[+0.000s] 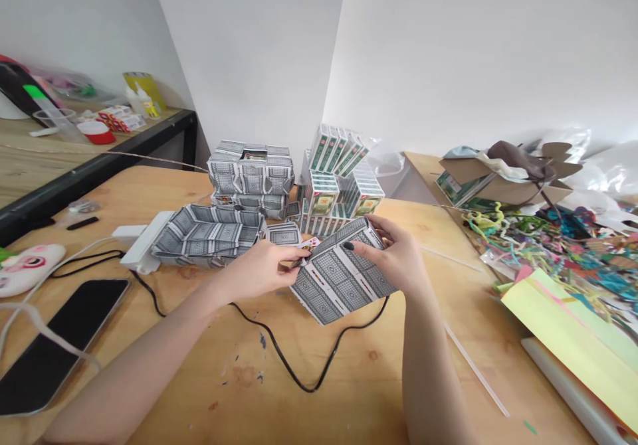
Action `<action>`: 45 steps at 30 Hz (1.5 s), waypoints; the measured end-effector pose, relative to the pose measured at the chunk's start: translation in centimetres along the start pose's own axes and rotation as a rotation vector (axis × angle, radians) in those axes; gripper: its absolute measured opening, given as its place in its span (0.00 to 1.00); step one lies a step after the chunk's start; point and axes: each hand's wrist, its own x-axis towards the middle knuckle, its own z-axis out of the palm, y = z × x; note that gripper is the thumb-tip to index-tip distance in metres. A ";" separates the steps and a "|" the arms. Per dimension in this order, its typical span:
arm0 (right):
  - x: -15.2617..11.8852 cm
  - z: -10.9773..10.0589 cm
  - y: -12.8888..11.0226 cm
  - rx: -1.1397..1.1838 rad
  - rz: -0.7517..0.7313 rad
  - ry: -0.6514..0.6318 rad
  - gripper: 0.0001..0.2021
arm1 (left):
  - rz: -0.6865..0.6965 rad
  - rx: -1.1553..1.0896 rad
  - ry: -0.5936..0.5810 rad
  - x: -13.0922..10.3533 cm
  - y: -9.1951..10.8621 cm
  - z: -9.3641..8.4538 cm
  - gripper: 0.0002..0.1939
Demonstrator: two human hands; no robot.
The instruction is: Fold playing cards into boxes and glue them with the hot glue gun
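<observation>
A box-like piece made of grey patterned playing cards (343,279) is held tilted above the table. My right hand (391,252) grips its upper right edge, the thumb lying on the top face and the fingers behind. At the upper left corner my left hand (272,266) pinches the piece's edge between thumb and fingers, beside a card with red marks (310,244). An open tray of folded cards (209,236) is just left of my left hand. Behind it stands a stacked card structure (252,173). A small stack of cards (283,234) lies between tray and piece.
Boxed card decks (323,196) are stacked at the back. A black cable (309,388) loops across the front. A phone (64,342) and white power strip (147,242) are at left. Glue sticks (476,368), yellow paper (573,339), colourful scraps and an open carton (498,179) are at right.
</observation>
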 end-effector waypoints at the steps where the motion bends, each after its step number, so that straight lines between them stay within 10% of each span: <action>1: 0.0 0.0 0.0 -0.004 -0.001 0.001 0.30 | -0.006 -0.028 0.019 0.0 0.0 0.1 0.18; 12: -0.1 0.0 -0.4 -0.038 -0.006 0.002 0.31 | -0.041 -0.199 -0.042 0.1 -0.5 -0.1 0.22; 30: -0.5 0.3 -0.7 -0.060 0.001 0.016 0.33 | -0.059 0.504 0.162 -1.2 2.4 3.0 0.21; 45: 0.0 -0.1 -0.3 0.031 0.032 -0.005 0.30 | -0.026 0.178 0.183 -1.5 0.8 3.9 0.32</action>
